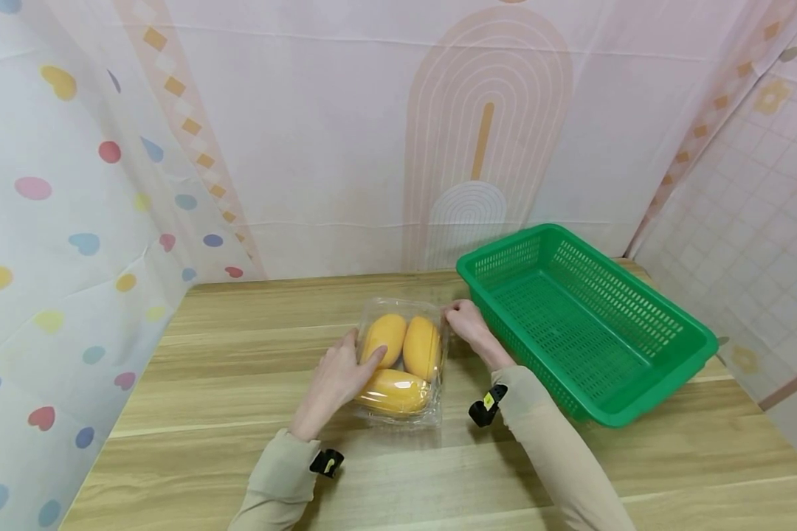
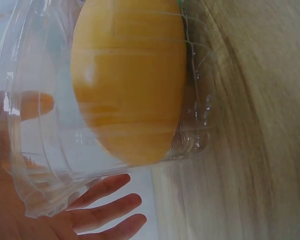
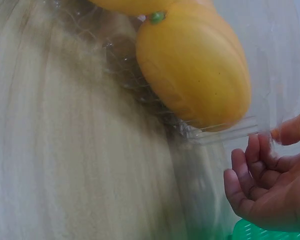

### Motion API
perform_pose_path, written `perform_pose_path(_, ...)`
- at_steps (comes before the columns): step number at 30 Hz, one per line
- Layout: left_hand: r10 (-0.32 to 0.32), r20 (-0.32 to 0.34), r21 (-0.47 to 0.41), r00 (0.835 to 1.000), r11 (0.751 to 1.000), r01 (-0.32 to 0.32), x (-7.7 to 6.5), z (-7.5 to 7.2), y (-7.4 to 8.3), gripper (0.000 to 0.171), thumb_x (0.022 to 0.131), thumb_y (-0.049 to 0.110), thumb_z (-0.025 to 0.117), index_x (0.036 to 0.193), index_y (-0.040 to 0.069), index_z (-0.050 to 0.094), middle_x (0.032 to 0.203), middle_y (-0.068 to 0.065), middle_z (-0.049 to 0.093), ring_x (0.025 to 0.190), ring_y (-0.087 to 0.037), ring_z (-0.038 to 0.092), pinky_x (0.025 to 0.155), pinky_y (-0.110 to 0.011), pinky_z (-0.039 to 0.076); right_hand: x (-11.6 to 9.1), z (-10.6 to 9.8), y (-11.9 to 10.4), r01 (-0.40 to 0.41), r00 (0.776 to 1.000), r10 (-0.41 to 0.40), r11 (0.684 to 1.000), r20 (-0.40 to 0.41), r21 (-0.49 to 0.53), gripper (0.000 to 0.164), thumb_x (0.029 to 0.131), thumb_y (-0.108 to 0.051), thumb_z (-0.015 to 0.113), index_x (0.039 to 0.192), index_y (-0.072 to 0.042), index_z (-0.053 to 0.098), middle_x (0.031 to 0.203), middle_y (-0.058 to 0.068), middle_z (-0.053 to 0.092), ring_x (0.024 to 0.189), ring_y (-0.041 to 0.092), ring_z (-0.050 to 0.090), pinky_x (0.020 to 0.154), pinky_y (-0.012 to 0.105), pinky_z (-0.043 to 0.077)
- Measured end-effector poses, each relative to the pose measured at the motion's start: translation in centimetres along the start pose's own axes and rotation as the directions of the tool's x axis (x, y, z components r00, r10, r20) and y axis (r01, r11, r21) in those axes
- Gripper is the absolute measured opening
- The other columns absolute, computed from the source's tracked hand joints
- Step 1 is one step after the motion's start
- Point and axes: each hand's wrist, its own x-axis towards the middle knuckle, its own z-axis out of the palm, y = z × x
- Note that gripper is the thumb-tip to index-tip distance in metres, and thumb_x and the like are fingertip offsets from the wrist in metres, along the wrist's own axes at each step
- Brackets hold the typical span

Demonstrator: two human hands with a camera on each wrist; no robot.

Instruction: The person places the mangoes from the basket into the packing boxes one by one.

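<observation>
A clear plastic clamshell box (image 1: 401, 304) with three smooth yellow mangoes (image 1: 421, 346) inside sits on the wooden table. My left hand (image 1: 337, 372) holds its left side, the thumb over the lid and the fingers along the outer wall. In the left wrist view, one mango (image 2: 130, 75) shows through the plastic, the thumb visible beyond it. At the box's far right corner, my right hand (image 1: 466, 321) pinches the edge between thumb and forefinger. The right wrist view shows the other fingers (image 3: 232, 187) loosely curled below that rim, near a mango (image 3: 195, 70) with a green stem end.
A green plastic basket (image 1: 591, 394) with slotted walls stands at the right, close beside my right hand and forearm. The wooden table (image 1: 239, 369) extends to the left of the box. Patterned cloth (image 1: 319, 147) hangs behind and along both sides.
</observation>
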Motion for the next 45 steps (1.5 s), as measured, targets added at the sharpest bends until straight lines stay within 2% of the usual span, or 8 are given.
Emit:
perform_pose_path(1, 0.002, -0.003, 0.002, 1.000, 1.000, -0.002, 0.0, 0.0, 0.0, 0.085, 0.092, 0.057, 0.046, 0.145, -0.007, 0.027, 0.139, -0.030, 0.046, 0.124, -0.048, 0.048, 0.100, -0.057, 0.043, -0.1, 0.0, 0.1, -0.003, 1.000, 0.003, 1.000, 0.004, 0.022, 0.020, 0.090, -0.009, 0.047, 0.072, -0.005, 0.056, 0.082, 0.008, 0.061, 0.069, 0.015, 0.046, 0.058, 0.023, 0.036)
perform_pose_path(5, 0.004, -0.010, 0.008, 1.000, 1.000, -0.004, -0.1, 0.0, 0.2, 0.085, 0.092, 0.055, 0.048, 0.144, -0.008, 0.027, 0.139, -0.031, 0.045, 0.124, -0.048, 0.048, 0.099, -0.057, 0.043, -0.2, 0.0, 0.4, -0.007, 1.000, 0.006, 0.996, 0.019, 0.093, 0.028, 0.096, -0.016, 0.046, 0.072, -0.006, 0.055, 0.065, 0.000, 0.048, 0.062, 0.015, 0.045, 0.059, 0.025, 0.039)
perform_pose_path(13, 0.001, -0.023, 0.005, 1.000, 1.000, -0.001, -0.1, 0.0, 0.3, 0.084, 0.091, 0.055, 0.050, 0.143, -0.009, 0.030, 0.138, -0.030, 0.047, 0.123, -0.048, 0.049, 0.099, -0.057, 0.043, -0.8, 0.0, 0.9, -0.008, 1.000, 0.007, 0.993, 0.012, 0.115, 0.030, 0.099, -0.027, 0.046, 0.085, -0.003, 0.057, 0.075, 0.001, 0.053, 0.068, 0.013, 0.049, 0.063, 0.027, 0.046)
perform_pose_path(23, -0.009, -0.014, -0.004, 1.000, 1.000, 0.009, -0.1, 0.0, 0.3, 0.085, 0.091, 0.056, 0.050, 0.144, -0.006, 0.028, 0.138, -0.030, 0.046, 0.121, -0.047, 0.051, 0.098, -0.056, 0.045, -3.6, -0.2, 1.1, 0.049, 0.999, -0.049, 0.999, 0.000, 0.001, 0.033, 0.099, -0.031, 0.044, 0.086, -0.003, 0.057, 0.081, 0.014, 0.060, 0.070, 0.022, 0.057, 0.059, 0.026, 0.045)
perform_pose_path(30, -0.012, -0.014, -0.012, 1.000, 1.000, 0.012, -0.2, 0.0, 0.4, 0.084, 0.091, 0.054, 0.051, 0.145, -0.006, 0.028, 0.139, -0.030, 0.046, 0.123, -0.047, 0.050, 0.099, -0.057, 0.043, -7.0, -0.3, 1.3, 0.105, 0.989, -0.094, 0.989, 0.110, -0.100, 0.031, 0.098, -0.029, 0.046, 0.090, -0.003, 0.060, 0.084, 0.013, 0.063, 0.078, 0.022, 0.060, 0.064, 0.025, 0.044)
perform_pose_path(34, -0.008, -0.017, -0.001, 1.000, 1.000, 0.008, -0.2, 0.1, 0.4, 0.084, 0.091, 0.055, 0.051, 0.144, -0.006, 0.029, 0.138, -0.030, 0.047, 0.122, -0.048, 0.050, 0.099, -0.057, 0.043, -8.8, -0.5, 1.8, 0.144, 0.964, -0.122, 0.987, 0.235, -0.077, 0.030, 0.098, -0.027, 0.045, 0.091, -0.002, 0.059, 0.086, 0.014, 0.063, 0.080, 0.021, 0.059, 0.066, 0.026, 0.045)
perform_pose_path(39, -0.001, -0.027, 0.001, 1.000, 1.000, 0.001, -0.1, 0.1, 0.3, 0.084, 0.091, 0.055, 0.051, 0.144, -0.007, 0.029, 0.138, -0.030, 0.046, 0.123, -0.048, 0.049, 0.100, -0.057, 0.043, -10.8, -1.0, 2.3, 0.201, 0.907, -0.169, 0.979, 0.387, -0.043, 0.036, 0.100, -0.030, 0.043, 0.094, 0.001, 0.059, 0.091, 0.017, 0.065, 0.084, 0.022, 0.061, 0.073, 0.032, 0.050)
perform_pose_path(45, -0.003, -0.026, -0.007, 1.000, 1.000, 0.003, -0.2, 0.1, 0.3, 0.084, 0.091, 0.054, 0.051, 0.144, -0.007, 0.029, 0.137, -0.030, 0.047, 0.122, -0.048, 0.050, 0.099, -0.057, 0.043, -12.4, -1.1, 2.3, 0.228, 0.849, -0.174, 0.973, 0.499, -0.048, 0.037, 0.096, -0.037, 0.050, 0.096, -0.001, 0.061, 0.090, 0.012, 0.068, 0.085, 0.019, 0.062, 0.077, 0.032, 0.049)
